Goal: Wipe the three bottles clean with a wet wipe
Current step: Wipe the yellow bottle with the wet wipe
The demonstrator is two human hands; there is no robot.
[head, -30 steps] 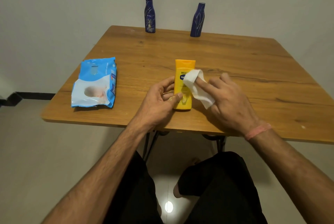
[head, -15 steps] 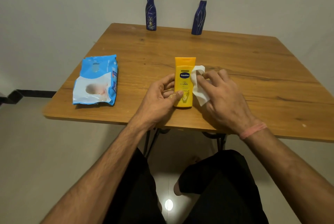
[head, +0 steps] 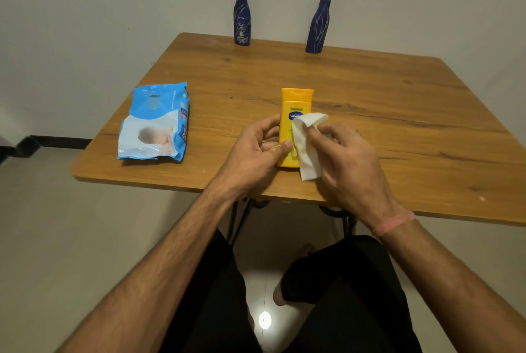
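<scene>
Item, near edge: left hand (head: 253, 150), fingers curled round the left side of the yellow bottle (head: 294, 113), thumb tip on its front, steadying it. Right hand (head: 347, 159), fingers bent and pinching the wipe (head: 307, 145), which is draped over a fingertip and laid against the bottle's right front, partly covering the label; a pink band (head: 394, 223) circles that wrist. Yellow bottle: flat-sided plastic, smooth and glossy, squared cap end pointing away, lying on the table (head: 398, 113) close to the near edge. Likely light, stiff enough to hold by its narrow sides, and apt to turn slippery once damp, so a side grip low on the body seems best. Wipe: white, thin, limp, folds on itself; likely tears if pulled hard. Left, well apart: wipe pack (head: 155, 122), soft blue-and-white film, crinkled, lying flat. Table: wood-grain top, matte, rounded edge. Far edge, by the wall: two dark blue bottles, left one (head: 242, 17) and right one (head: 318, 25), upright, slim-necked, patterned, well apart from each other; probably tippy if gripped high.
</scene>
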